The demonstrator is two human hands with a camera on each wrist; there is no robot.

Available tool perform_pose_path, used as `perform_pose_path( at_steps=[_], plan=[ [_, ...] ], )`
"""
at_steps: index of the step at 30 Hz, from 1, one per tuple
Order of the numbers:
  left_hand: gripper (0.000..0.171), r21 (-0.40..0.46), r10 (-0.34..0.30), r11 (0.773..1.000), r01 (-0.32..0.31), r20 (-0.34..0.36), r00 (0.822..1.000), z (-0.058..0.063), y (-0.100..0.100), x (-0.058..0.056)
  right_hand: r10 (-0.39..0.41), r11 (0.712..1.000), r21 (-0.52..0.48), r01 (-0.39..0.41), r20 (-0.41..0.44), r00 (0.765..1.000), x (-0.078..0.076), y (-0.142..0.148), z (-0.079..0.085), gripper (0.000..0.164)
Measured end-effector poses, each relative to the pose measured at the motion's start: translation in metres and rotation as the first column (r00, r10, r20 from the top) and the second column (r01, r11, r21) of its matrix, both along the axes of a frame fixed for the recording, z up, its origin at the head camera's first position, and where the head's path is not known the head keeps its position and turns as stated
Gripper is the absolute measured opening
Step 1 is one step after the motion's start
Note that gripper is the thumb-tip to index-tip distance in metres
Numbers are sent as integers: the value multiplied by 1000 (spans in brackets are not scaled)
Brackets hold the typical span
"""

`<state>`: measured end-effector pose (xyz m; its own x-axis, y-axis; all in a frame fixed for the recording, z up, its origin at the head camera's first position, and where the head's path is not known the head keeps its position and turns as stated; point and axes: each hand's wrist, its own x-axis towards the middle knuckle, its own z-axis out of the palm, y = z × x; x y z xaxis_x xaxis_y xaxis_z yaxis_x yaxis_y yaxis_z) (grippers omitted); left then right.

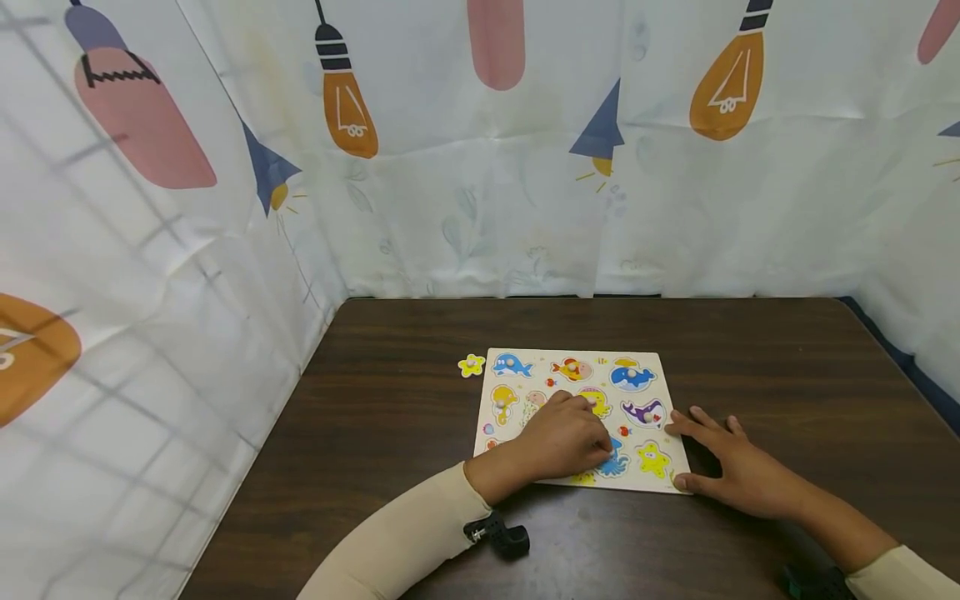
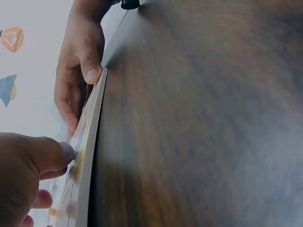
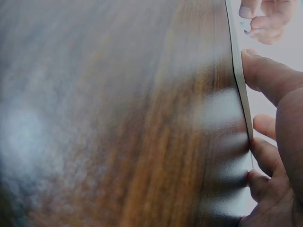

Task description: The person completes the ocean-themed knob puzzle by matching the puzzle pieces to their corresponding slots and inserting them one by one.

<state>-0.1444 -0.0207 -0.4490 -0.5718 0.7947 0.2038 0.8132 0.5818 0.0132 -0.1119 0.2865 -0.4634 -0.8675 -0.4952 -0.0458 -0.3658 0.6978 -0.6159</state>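
A wooden peg puzzle board (image 1: 542, 362) with sea animals lies on the table. My left hand (image 1: 566, 437) reaches across its lower middle, thumb and fingers pinching the blue octopus piece (image 1: 615, 464), which the hand partly covers. In the left wrist view, the thumb (image 2: 59, 153) is close over the board's face. My right hand (image 1: 750, 475) rests at the board's right edge with fingers spread. Its thumb lies at the near right corner, beside the yellow starfish (image 1: 653, 459); the purple whale (image 1: 645, 412) is near its fingertips.
A loose yellow flower-shaped piece (image 1: 472, 365) lies on the dark wooden table (image 1: 405, 383), just off the board's far left corner. A printed white curtain (image 1: 465, 200) hangs behind the table and along its left side.
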Motion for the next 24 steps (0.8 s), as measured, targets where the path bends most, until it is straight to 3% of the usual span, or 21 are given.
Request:
perform_pose_path(
  at_steps=[6, 14, 24],
  plan=[
    [11, 29, 38, 999, -40, 38, 999, 6, -14, -4, -7, 1000, 2, 7, 9, 1000, 1, 0, 0, 83],
    [8, 81, 151, 984, -158, 86, 985, 8, -47, -17, 2, 1000, -3, -2, -3, 1000, 1, 0, 1, 81],
    [10, 179, 292, 936, -304, 87, 952, 12, -105, -38, -3, 1000, 3, 3, -10, 1000, 0, 1, -1, 80]
  ],
)
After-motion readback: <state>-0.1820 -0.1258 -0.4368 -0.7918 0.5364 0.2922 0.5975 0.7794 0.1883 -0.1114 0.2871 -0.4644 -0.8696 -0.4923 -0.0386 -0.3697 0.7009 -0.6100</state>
